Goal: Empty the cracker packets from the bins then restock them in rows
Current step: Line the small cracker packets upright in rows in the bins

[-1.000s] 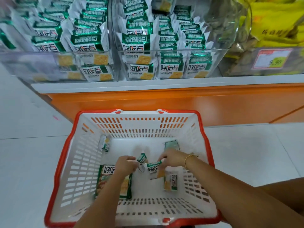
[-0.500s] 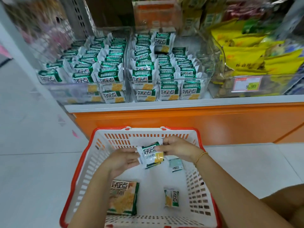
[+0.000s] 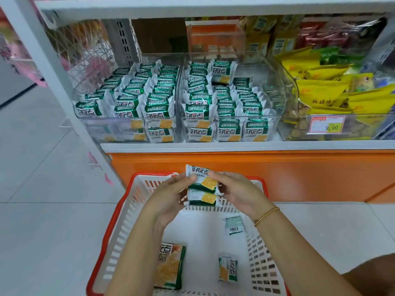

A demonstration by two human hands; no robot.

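On my feed: 2 forearms, both bare from the bottom edge up to the hands. The left hand and left forearm are plain bare skin. The right hand is bare too. On the right wrist I see 1 thin bracelet, a single strand of small round gold-coloured beads, close-strung. In the bottom right corner there is 1 more bare rounded body part, leg or knee, I cannot tell. Nails are too small to judge.
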